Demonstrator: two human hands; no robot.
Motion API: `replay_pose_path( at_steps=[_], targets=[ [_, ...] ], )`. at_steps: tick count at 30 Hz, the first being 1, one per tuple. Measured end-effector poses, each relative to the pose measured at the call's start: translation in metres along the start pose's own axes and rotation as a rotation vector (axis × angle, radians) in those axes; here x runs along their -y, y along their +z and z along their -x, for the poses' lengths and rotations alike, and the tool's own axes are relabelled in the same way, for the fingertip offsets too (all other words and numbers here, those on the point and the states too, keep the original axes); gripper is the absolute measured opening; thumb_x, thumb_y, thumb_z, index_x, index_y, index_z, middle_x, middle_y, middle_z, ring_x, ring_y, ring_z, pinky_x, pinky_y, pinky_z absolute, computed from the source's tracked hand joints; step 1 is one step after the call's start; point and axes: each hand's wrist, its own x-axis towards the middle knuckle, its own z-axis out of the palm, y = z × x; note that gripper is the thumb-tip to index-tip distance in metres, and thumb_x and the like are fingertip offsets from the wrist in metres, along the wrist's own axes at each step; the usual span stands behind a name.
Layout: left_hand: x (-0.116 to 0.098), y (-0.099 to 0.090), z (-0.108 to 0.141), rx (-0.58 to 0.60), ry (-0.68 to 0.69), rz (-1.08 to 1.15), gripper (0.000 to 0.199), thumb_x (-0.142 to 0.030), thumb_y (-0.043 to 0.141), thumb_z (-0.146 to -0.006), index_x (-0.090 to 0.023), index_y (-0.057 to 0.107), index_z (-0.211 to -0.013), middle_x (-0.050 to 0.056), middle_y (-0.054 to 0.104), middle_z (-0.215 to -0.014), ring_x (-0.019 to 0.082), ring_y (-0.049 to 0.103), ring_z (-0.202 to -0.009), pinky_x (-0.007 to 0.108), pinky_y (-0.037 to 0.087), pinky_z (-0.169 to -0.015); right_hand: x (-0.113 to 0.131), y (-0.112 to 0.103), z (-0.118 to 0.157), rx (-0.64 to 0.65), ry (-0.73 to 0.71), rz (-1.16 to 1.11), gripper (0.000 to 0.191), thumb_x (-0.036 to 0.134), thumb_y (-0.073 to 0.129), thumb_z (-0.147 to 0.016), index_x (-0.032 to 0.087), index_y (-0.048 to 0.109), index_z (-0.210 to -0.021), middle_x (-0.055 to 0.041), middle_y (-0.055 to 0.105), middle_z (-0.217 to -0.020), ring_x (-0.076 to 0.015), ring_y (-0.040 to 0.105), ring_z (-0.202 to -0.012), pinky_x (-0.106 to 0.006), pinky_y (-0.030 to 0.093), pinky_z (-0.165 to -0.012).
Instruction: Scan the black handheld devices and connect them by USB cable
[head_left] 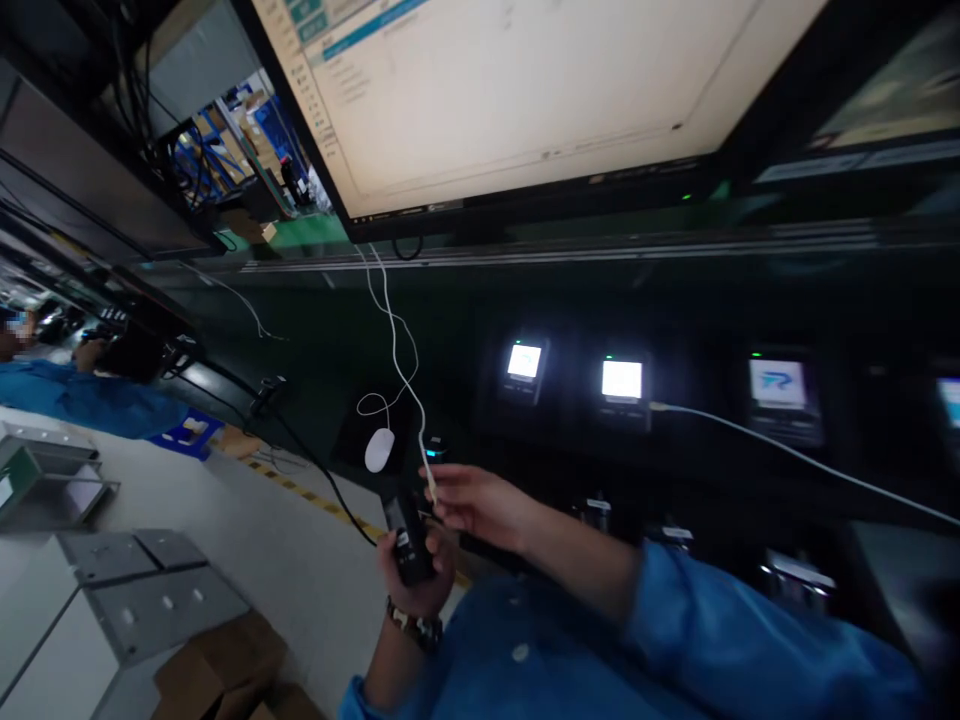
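My left hand (420, 580) is closed around a black handheld device (407, 535) with a dark screen, held upright near the bench's front edge. Close beside it, my right hand (480, 503) pinches the end of a white cable (399, 350). The cable runs up toward the base of the monitor. Whether its plug touches the device cannot be made out. A white mouse (379, 450) lies just beyond the left hand. Beyond the right hand is a small dark item with a blue light (433, 452).
A large monitor (555, 100) stands at the back. To the right lie several lit devices (622, 380), one with a white cable (750, 422) plugged in. A black cable (322, 465) hangs at the left. Cardboard boxes (225, 655) and grey cabinets (150, 600) stand on the floor. Another person's blue sleeve (90, 400) shows far left.
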Motion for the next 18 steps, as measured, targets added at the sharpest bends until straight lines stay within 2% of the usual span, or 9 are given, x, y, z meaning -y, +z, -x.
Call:
replay_pose_path(
  at_steps=[3, 5, 10, 14, 18],
  targets=[
    [0.006, 0.011, -0.001, -0.018, 0.052, -0.026, 0.031, -0.047, 0.066, -0.064, -0.017, 0.064, -0.068, -0.002, 0.054, -0.055, 0.006, 0.048, -0.048, 0.017, 0.041, -0.046, -0.009, 0.008, 0.046, 0.051, -0.108, 0.014, 0.035, 0.032, 0.084, -0.059, 0.016, 0.062, -0.081, -0.0004, 0.068, -0.070, -0.0130, 0.066, -0.062, -0.025, 0.053, -0.060],
    [0.012, 0.016, 0.000, -0.038, 0.062, -0.054, 0.030, -0.047, 0.067, -0.062, -0.018, 0.064, -0.067, -0.002, 0.056, -0.054, 0.007, 0.050, -0.048, 0.018, 0.041, -0.046, -0.012, 0.013, 0.060, -0.001, -0.197, 0.058, 0.038, 0.038, 0.085, -0.056, 0.017, 0.056, -0.071, 0.0005, 0.068, -0.064, -0.0137, 0.063, -0.055, -0.027, 0.051, -0.054],
    [0.026, 0.028, 0.002, -0.064, 0.125, -0.151, 0.024, -0.041, 0.062, -0.064, -0.018, 0.065, -0.070, -0.001, 0.058, -0.052, 0.011, 0.053, -0.046, 0.023, 0.041, -0.046, -0.015, 0.015, 0.071, -0.205, -0.316, 0.147, 0.042, 0.044, 0.086, -0.049, 0.018, 0.056, -0.063, 0.0052, 0.060, -0.050, -0.0097, 0.053, -0.042, -0.024, 0.044, -0.045],
    [0.032, 0.042, 0.004, -0.097, 0.192, -0.149, 0.020, -0.035, 0.062, -0.064, -0.021, 0.066, -0.078, -0.002, 0.065, -0.061, 0.012, 0.058, -0.053, 0.023, 0.044, -0.050, -0.013, 0.008, 0.083, -0.231, -0.337, 0.173, 0.037, 0.041, 0.087, -0.047, 0.015, 0.063, -0.061, 0.0027, 0.062, -0.052, -0.0091, 0.054, -0.045, -0.023, 0.043, -0.048],
    [0.036, 0.050, 0.004, -0.080, 0.214, -0.228, 0.019, -0.037, 0.062, -0.062, -0.020, 0.064, -0.070, -0.001, 0.064, -0.057, 0.013, 0.058, -0.051, 0.025, 0.045, -0.051, -0.010, 0.003, 0.093, -0.227, -0.370, 0.152, 0.031, 0.037, 0.086, -0.049, 0.015, 0.064, -0.057, 0.0025, 0.062, -0.052, -0.0088, 0.053, -0.047, -0.024, 0.042, -0.050]
  ],
)
